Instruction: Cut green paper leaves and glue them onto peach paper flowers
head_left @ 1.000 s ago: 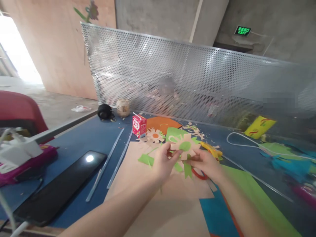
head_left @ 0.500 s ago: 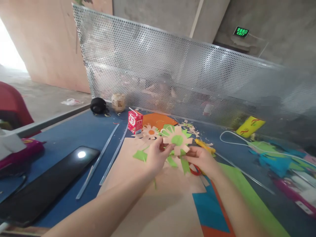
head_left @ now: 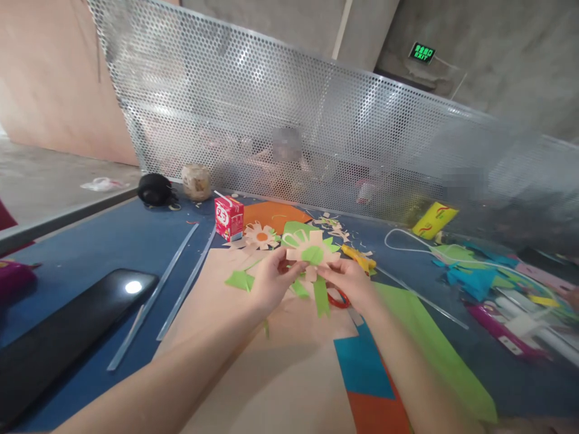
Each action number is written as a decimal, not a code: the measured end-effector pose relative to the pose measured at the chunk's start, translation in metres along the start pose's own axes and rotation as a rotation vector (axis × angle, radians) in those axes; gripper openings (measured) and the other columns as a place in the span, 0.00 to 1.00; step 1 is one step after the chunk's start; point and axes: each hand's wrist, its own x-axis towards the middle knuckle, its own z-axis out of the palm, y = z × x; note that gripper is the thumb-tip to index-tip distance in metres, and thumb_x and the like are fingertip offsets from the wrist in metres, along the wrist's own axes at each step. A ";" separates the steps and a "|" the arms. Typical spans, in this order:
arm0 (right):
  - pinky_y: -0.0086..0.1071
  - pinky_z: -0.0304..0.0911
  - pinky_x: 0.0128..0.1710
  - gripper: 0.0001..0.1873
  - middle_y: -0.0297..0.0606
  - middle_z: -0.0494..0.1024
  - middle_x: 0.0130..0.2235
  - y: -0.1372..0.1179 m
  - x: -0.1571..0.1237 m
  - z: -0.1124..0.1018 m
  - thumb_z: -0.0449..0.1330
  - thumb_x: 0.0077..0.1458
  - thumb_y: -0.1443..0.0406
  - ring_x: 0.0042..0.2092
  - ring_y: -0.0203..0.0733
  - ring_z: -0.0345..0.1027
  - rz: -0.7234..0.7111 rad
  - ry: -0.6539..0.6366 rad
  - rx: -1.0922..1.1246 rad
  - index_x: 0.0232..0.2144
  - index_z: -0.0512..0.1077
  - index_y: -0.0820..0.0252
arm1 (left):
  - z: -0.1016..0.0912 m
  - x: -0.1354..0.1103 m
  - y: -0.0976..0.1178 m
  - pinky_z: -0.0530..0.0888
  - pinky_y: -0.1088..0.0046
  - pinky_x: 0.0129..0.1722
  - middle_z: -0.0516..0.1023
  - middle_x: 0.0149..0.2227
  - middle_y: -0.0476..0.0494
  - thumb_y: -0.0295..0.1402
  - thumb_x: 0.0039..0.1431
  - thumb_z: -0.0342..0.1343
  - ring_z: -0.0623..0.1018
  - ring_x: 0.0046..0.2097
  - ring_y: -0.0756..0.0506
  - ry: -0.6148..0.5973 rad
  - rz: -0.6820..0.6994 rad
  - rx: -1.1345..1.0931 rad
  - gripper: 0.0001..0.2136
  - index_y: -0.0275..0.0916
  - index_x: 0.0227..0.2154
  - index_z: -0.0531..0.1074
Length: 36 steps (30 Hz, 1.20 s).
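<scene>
Between my two hands is a paper flower [head_left: 313,254] with pale petals and a green centre. My left hand [head_left: 272,280] pinches its left side, thumb on the front near the centre. On the lower right, the fingers of my right hand [head_left: 350,282] are closed on its edge. Green paper strips [head_left: 322,296] hang or lie just below the flower; I cannot tell whether they are joined to it. Beneath my hands lies a large pale paper sheet [head_left: 266,374]. Red-handled scissors [head_left: 338,297] lie by my right hand, and a second pale flower [head_left: 261,236] with an orange centre lies beyond my left.
A red drink carton [head_left: 229,218] with a straw stands at the back. On the left lies a black phone [head_left: 76,331] with its light on. A yellow tool [head_left: 359,259] and green sheet [head_left: 429,349] are at right. A perforated metal screen [head_left: 253,102] borders the table.
The view has swung a little to the right, so things sit further left. My right hand has moved up closer to the flower's middle. Both hands still hold the flower.
</scene>
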 end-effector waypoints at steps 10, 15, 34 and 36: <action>0.31 0.64 0.32 0.16 0.37 0.77 0.29 -0.003 -0.005 0.004 0.62 0.38 0.55 0.31 0.42 0.71 -0.042 0.057 -0.037 0.27 0.73 0.62 | -0.001 0.000 0.006 0.64 0.82 0.20 0.71 0.22 0.53 0.30 0.45 0.57 0.69 0.23 0.55 0.002 -0.045 -0.016 0.05 0.37 0.24 0.66; 0.31 0.64 0.32 0.17 0.37 0.77 0.30 -0.001 -0.003 0.002 0.61 0.40 0.54 0.32 0.42 0.71 -0.075 0.067 -0.086 0.29 0.74 0.61 | -0.001 0.001 0.005 0.65 0.82 0.20 0.70 0.21 0.53 0.30 0.44 0.57 0.70 0.23 0.55 -0.003 -0.034 -0.041 0.05 0.37 0.25 0.66; 0.31 0.65 0.31 0.18 0.37 0.76 0.28 0.003 0.002 0.002 0.57 0.45 0.52 0.30 0.40 0.71 -0.020 -0.121 0.107 0.33 0.73 0.59 | -0.006 0.003 0.008 0.64 0.81 0.21 0.71 0.21 0.52 0.31 0.43 0.58 0.69 0.22 0.55 0.053 -0.024 -0.018 0.08 0.35 0.23 0.65; 0.32 0.65 0.33 0.17 0.37 0.77 0.30 0.004 0.001 0.003 0.59 0.43 0.54 0.32 0.41 0.71 -0.030 -0.130 0.091 0.34 0.73 0.58 | -0.006 0.002 0.008 0.65 0.81 0.21 0.71 0.21 0.51 0.32 0.44 0.58 0.71 0.23 0.54 0.033 -0.018 -0.007 0.08 0.36 0.23 0.64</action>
